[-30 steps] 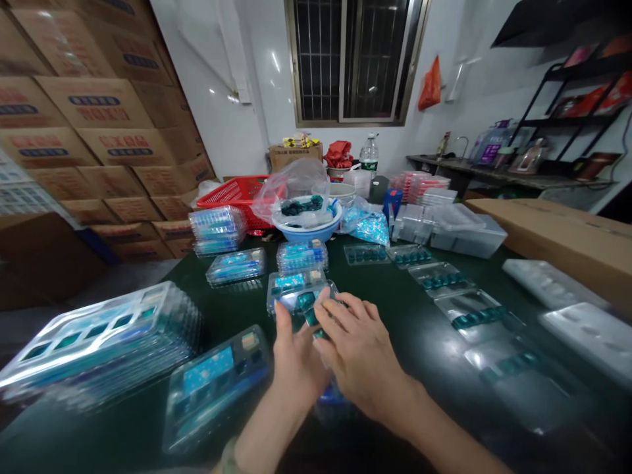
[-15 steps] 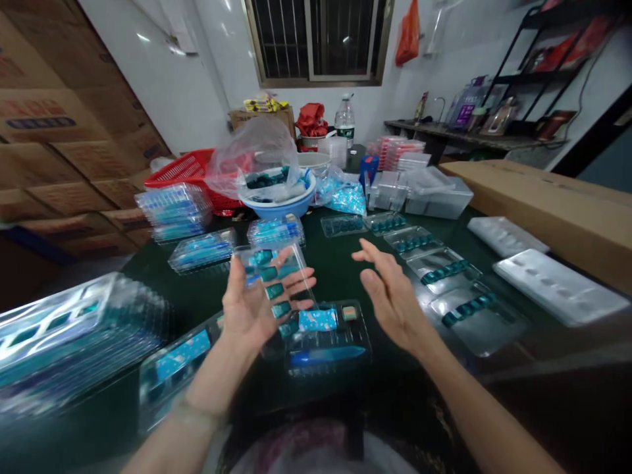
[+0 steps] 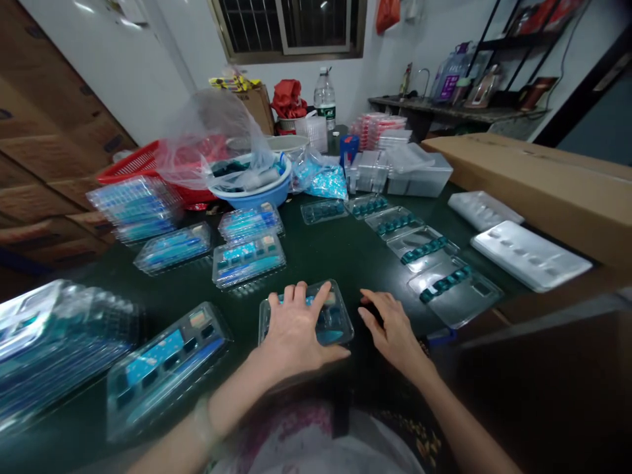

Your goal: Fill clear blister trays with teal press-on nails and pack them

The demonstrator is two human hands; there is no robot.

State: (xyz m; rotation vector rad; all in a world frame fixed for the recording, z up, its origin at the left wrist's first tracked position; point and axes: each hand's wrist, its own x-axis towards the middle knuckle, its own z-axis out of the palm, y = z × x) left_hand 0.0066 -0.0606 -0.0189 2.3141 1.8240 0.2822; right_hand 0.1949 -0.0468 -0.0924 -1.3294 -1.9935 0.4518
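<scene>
Left hand (image 3: 295, 326) lowered, spread on clear pack (image 3: 342, 315) | right hand (image 3: 395, 334) empty | stacked trays (image 3: 59, 359) left, blue basin (image 3: 269, 196) beyond

Brown cartons (image 3: 44, 168) stand stacked at left; a clear bottle (image 3: 324, 97) stands below a barred window (image 3: 315, 27), near crumpled red plastic (image 3: 288, 99).

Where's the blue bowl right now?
In the head view, the blue bowl sits left of centre on the far part of the table, right of the red basket.
</scene>
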